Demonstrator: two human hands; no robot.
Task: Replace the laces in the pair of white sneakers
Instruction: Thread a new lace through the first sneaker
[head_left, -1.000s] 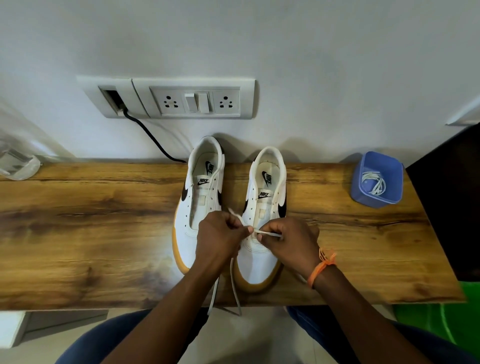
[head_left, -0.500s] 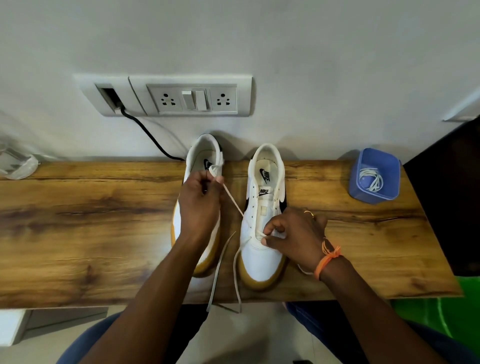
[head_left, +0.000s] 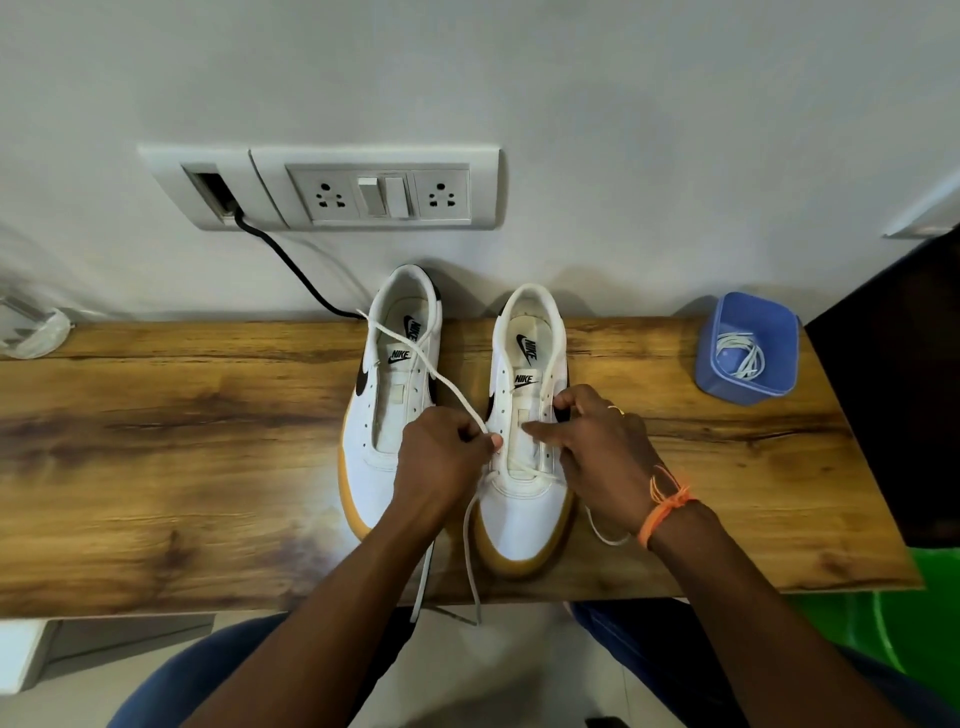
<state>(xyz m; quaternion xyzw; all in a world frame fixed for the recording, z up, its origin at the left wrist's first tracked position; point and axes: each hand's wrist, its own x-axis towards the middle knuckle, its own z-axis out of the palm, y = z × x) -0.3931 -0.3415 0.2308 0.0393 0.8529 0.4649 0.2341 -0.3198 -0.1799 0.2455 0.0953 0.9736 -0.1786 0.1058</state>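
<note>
Pinching lace (head_left: 415, 356), left hand (head_left: 441, 457), right hand (head_left: 597, 447) gripping sneaker (head_left: 524, 499) near table edge (head_left: 727, 587)

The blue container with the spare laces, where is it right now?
In the head view, the blue container stands at the wooden shelf's far right end, right of the right sneaker.

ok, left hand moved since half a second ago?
Yes. The left hand came back toward the person, from the left sneaker heel to the right sneaker eyelets.
</note>
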